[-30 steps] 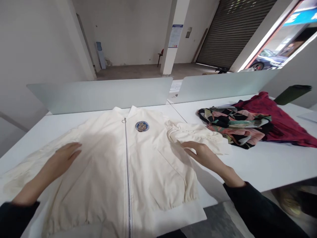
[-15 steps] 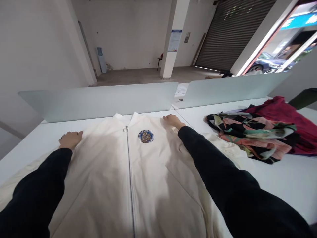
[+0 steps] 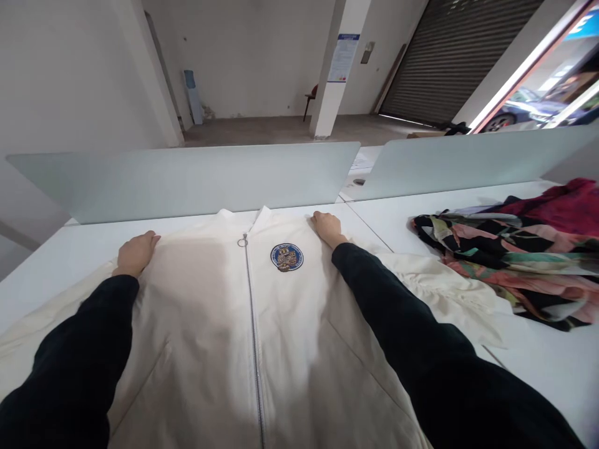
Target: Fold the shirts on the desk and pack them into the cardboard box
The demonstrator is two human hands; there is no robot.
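Observation:
A cream zip-up jacket [image 3: 210, 324] lies front side up on the white table [image 3: 84, 246], zipped, with a round blue badge [image 3: 286, 257] on its chest. My left hand [image 3: 135, 251] rests on the jacket's left shoulder with the fingers curled on the fabric. At the other shoulder, by the collar, my right hand [image 3: 327, 226] is curled on the cloth too. Both arms wear black sleeves and stretch across the jacket. The jacket's right sleeve [image 3: 444, 293] lies bunched out to the side.
A heap of patterned and dark red clothes [image 3: 515, 249] sits on the table at the right. Frosted divider panels [image 3: 187, 181] stand along the table's far edge. Beyond are a concrete floor, a white pillar [image 3: 339, 62] and a roller shutter.
Both hands moved from the jacket's middle and bunched sleeve up to its shoulders. Since half a second ago they stay there, fingers curled more tightly, and the view has shifted slightly.

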